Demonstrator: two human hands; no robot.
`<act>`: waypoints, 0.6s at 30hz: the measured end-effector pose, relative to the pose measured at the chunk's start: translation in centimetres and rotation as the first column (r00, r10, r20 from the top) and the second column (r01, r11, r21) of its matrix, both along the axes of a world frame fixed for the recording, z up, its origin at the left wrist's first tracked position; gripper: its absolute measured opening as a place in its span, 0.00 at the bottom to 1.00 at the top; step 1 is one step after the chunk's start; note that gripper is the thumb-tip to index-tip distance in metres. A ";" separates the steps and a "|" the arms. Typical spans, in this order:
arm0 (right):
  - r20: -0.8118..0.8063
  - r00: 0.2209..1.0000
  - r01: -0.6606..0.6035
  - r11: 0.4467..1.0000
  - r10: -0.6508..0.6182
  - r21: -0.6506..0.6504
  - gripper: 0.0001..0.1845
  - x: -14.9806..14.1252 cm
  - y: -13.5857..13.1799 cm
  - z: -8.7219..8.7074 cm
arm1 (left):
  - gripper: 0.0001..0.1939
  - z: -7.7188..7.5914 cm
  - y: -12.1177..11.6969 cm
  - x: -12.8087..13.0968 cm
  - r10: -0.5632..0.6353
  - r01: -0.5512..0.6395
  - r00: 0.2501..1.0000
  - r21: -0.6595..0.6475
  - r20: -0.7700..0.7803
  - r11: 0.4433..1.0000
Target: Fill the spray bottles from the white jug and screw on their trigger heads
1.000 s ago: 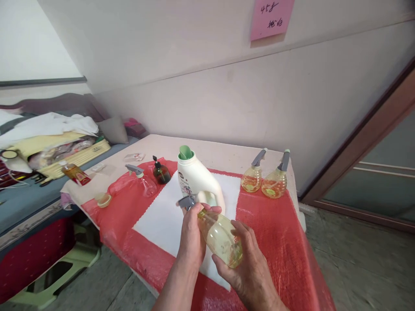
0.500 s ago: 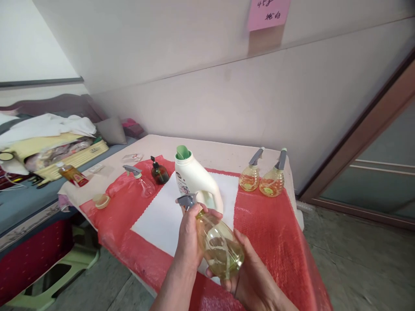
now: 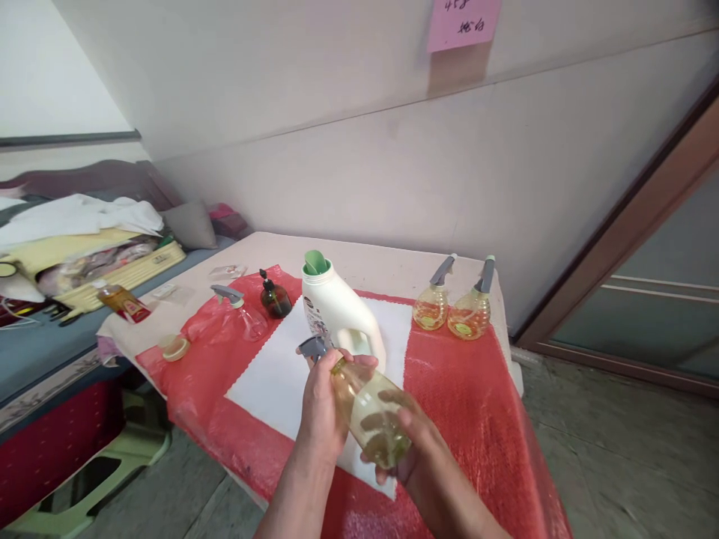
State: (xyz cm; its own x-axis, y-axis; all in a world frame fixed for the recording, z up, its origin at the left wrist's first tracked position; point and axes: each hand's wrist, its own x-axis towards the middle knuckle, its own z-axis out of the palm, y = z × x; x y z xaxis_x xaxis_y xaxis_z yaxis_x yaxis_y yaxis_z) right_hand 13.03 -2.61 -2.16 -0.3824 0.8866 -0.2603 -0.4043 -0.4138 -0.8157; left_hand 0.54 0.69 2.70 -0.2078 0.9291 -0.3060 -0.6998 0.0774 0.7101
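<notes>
Over seemingly plastic sheeting [image 3: 460, 397] near a wall [image 3: 382, 180], hands [image 3: 326, 404] [image 3: 424, 442] hold a bottle [image 3: 361, 400].

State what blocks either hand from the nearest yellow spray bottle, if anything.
Nothing visible: the left hand grips the yellow spray bottle near its neck, the right hand its lower end. The white handled jug stands beyond.

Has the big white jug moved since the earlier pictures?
No. The jug stands at the same spot on the white sheet; both appear slightly further left, so only the view shifted.
</notes>
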 end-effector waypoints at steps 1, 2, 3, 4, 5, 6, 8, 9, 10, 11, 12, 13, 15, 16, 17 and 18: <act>-0.174 0.981 -0.117 0.982 0.091 -0.150 0.38 0.0 0.1 0.2 | 0.13 0.0 -0.1 0.0 -0.001 0.001 1.000 0.010 -0.015 1.000; -0.308 0.941 -0.220 0.946 0.141 -0.239 0.38 0.0 0.1 0.5 | 0.13 0.0 -0.2 0.1 0.010 -0.010 0.999 0.013 -0.036 1.000; -0.383 0.909 -0.283 0.916 0.163 -0.283 0.39 0.0 0.1 0.7 | 0.13 -0.1 -0.2 0.1 0.032 -0.031 0.998 0.009 -0.055 0.999; -0.402 0.899 -0.309 0.903 0.175 -0.298 0.40 0.1 0.2 0.8 | 0.13 -0.1 -0.2 0.2 0.058 -0.058 0.996 -0.003 -0.070 0.998; -0.372 0.912 -0.290 0.911 0.171 -0.293 0.40 0.1 0.2 0.8 | 0.14 -0.2 -0.2 0.3 0.083 -0.085 0.993 -0.021 -0.081 0.996; -0.303 0.941 -0.234 0.936 0.150 -0.262 0.40 0.2 0.2 0.8 | 0.15 -0.2 -0.1 0.4 0.109 -0.113 0.990 -0.041 -0.088 0.993; -0.056 0.997 -0.050 0.996 0.046 -0.074 0.36 0.4 0.1 0.6 | 0.16 -0.3 0.1 0.4 0.165 -0.173 0.981 -0.072 -0.098 0.982; 0.097 0.995 0.026 0.996 -0.035 0.090 0.35 0.5 0.1 0.5 | 0.16 -0.3 0.1 0.4 0.185 -0.193 0.978 -0.081 -0.096 0.978; 0.245 0.961 0.060 0.962 -0.128 0.268 0.36 0.6 0.0 0.3 | 0.16 -0.3 0.2 0.4 0.194 -0.202 0.977 -0.086 -0.088 0.976; 0.370 0.903 0.047 0.906 -0.219 0.422 0.38 0.7 -0.1 0.2 | 0.16 -0.3 0.3 0.4 0.190 -0.196 0.979 -0.083 -0.073 0.977; 0.461 0.835 0.013 0.848 -0.301 0.530 0.40 0.7 -0.2 0.1 | 0.16 -0.4 0.3 0.4 0.175 -0.179 0.983 -0.077 -0.054 0.981; 0.512 0.778 -0.011 0.808 -0.363 0.589 0.42 0.7 -0.2 0.1 | 0.16 -0.4 0.3 0.3 0.149 -0.151 0.988 -0.071 -0.031 0.986; 0.503 0.782 0.017 0.821 -0.367 0.571 0.41 0.6 -0.4 0.3 | 0.15 -0.4 0.2 0.3 0.095 -0.094 0.996 -0.062 0.002 0.994; 0.440 0.844 0.062 0.871 -0.306 0.487 0.40 0.5 -0.4 0.5 | 0.15 -0.5 0.1 0.2 0.075 -0.075 0.997 -0.058 0.006 0.996; 0.329 0.920 0.090 0.932 -0.213 0.350 0.38 0.5 -0.4 0.8 | 0.15 -0.5 0.1 0.2 0.058 -0.058 0.998 -0.051 0.003 0.997; 0.175 0.978 0.082 0.981 -0.113 0.175 0.36 0.4 -0.4 1.1 | 0.15 -0.5 0.0 0.2 0.046 -0.046 0.999 -0.043 -0.005 0.998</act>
State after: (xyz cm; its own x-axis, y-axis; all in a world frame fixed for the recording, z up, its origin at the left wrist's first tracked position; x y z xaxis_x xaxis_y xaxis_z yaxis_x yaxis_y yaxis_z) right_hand 13.41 -3.02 -1.07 -0.2511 0.9539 -0.1643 -0.2730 -0.2326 -0.9335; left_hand 0.74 0.69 2.21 -0.2513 0.9046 -0.3444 -0.7006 0.0755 0.7095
